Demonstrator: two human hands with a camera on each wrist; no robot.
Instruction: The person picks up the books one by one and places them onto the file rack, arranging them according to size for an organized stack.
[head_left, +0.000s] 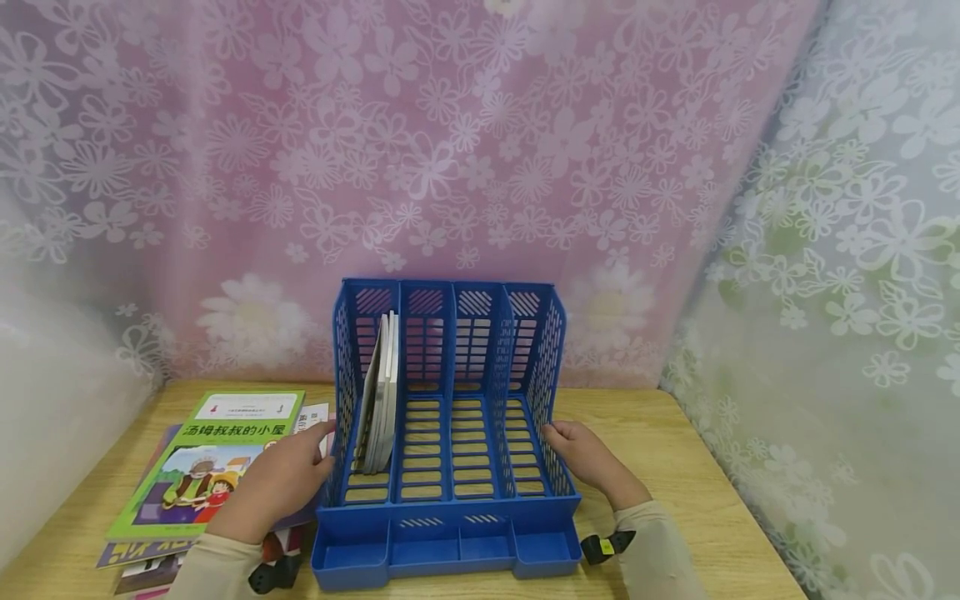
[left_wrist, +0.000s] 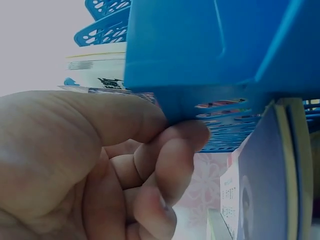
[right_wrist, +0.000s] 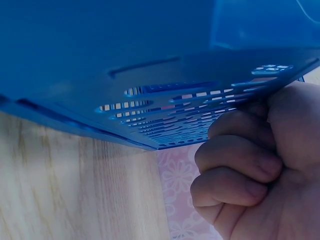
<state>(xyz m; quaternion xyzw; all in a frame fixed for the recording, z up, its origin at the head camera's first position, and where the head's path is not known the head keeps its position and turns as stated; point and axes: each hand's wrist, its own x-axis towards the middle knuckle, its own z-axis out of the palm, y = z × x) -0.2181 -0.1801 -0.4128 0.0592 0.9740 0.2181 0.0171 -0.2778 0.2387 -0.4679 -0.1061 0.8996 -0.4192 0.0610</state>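
A blue plastic desk file organizer (head_left: 447,510) with several upright slots and small front compartments stands on the table. Thin books (head_left: 384,400) lean upright in its leftmost slot. My left hand (head_left: 288,475) pinches the edge of its left side wall between thumb and curled fingers, as the left wrist view shows close up. On the opposite side my right hand (head_left: 588,454) grips the right side wall; in the right wrist view its fingers (right_wrist: 235,155) are curled at the perforated panel. Both hands hold the organizer at about the same height.
A stack of picture books, topped by a green-bordered one (head_left: 225,450), lies on the wooden table (head_left: 637,417) just left of the organizer, partly behind my left forearm. A pink floral curtain (head_left: 465,167) hangs behind the table, and pale floral sheeting (head_left: 847,333) hangs at the right.
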